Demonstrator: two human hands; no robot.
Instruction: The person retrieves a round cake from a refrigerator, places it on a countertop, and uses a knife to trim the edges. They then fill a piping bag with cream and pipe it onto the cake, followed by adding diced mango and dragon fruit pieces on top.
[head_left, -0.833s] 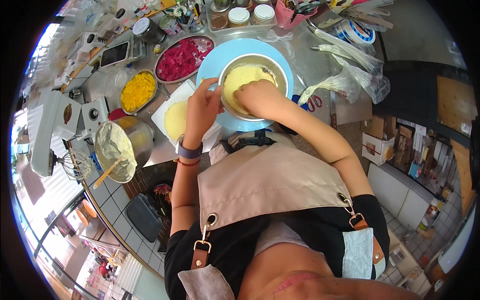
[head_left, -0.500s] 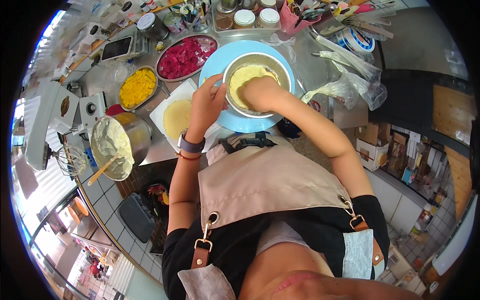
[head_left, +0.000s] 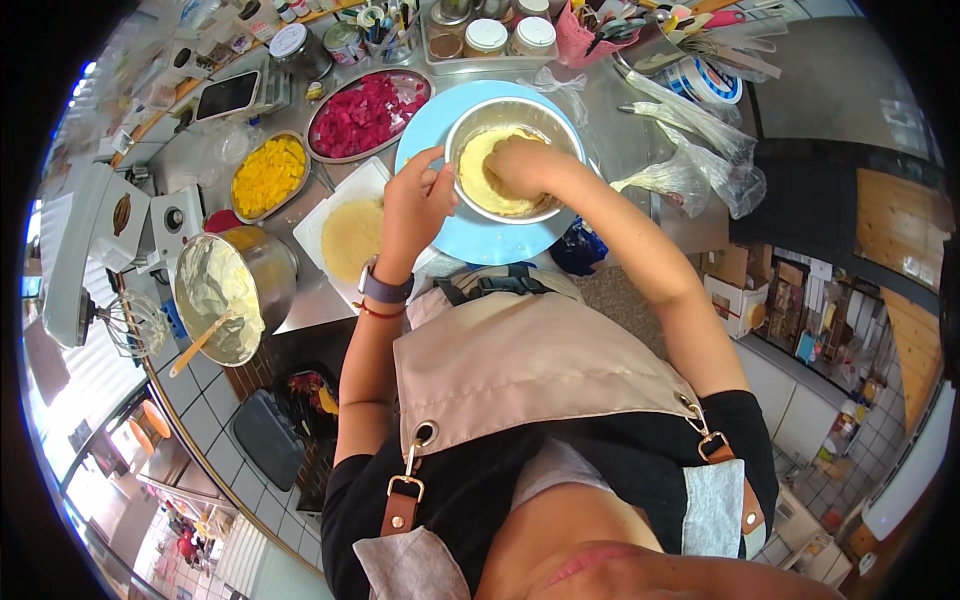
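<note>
**A:** Kitchen counter, from above: the right hand [head_left: 520, 165] presses flat into a pale cake round [head_left: 478, 180] lying inside a steel bowl [head_left: 560, 125], which stands on a blue plate [head_left: 440, 115]. The fingers are spread on the round, pressing rather than gripping anything. The left hand [head_left: 420, 200] cups the bowl's near rim, thumb and fingers loosely curled against the metal, steadying it.

**B:** How is that press best done?

**A:** My judgement: work with the flat of the fingers from the middle outward, so the round follows the bowl's curve without tearing. Keep the left hand braced on the rim so the bowl does not slide on the plate.

**B:** And the count?

**A:** One bowl, one plate, one round in the bowl. A second round [head_left: 350, 238] waits on a white board [head_left: 330, 205] just left of the plate. Two trays of diced fruit: one red [head_left: 368, 112], one yellow [head_left: 266, 175]. One mixing bowl of cream [head_left: 215, 295] with one wooden-handled spatula [head_left: 200, 345] in it, beside one stand mixer [head_left: 80, 250]. One watch [head_left: 385, 290] on the left wrist. The jars at the back are too crowded to count.
</note>
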